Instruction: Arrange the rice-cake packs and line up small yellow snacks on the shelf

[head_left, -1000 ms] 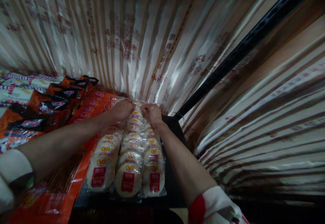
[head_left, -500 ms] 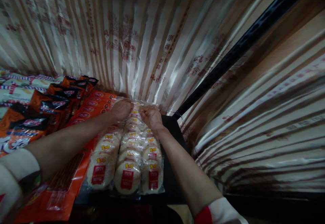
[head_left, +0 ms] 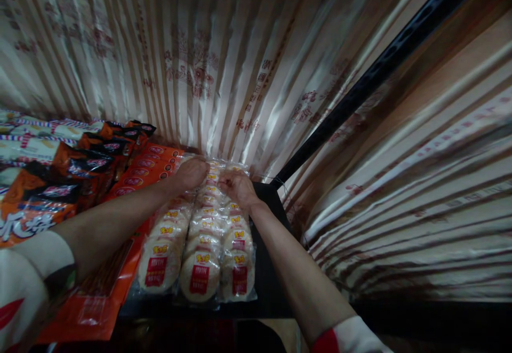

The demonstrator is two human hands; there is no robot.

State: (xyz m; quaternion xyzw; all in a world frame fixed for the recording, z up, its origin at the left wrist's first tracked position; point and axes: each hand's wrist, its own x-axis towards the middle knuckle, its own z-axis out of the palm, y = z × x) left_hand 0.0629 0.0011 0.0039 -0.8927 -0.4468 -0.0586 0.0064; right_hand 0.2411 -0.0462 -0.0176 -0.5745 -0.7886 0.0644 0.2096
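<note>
Clear packets of round white crackers (head_left: 199, 278) with red and yellow labels overlap in three rows on a black shelf (head_left: 272, 267). At the far end of the middle row, my left hand (head_left: 192, 173) is closed with its fingertips at the wrapper's left edge. My right hand (head_left: 239, 186) is closed too, its bent fingers at the far end between the middle and right rows. Both hands appear to pinch the far cracker packet of the middle row, though the fingertips are small and dim. A left row packet (head_left: 159, 270) lies below my left forearm.
Large orange snack bags (head_left: 96, 305) lie left of the crackers. Orange and black bags (head_left: 44, 198) and white packets (head_left: 32, 147) stand further left. A pleated curtain (head_left: 180, 49) hangs behind, and a black post (head_left: 360, 91) slants up from the shelf's far right corner.
My right hand has shifted slightly down and left at the far end of the rows. My left hand stays almost in place. The view has moved a little.
</note>
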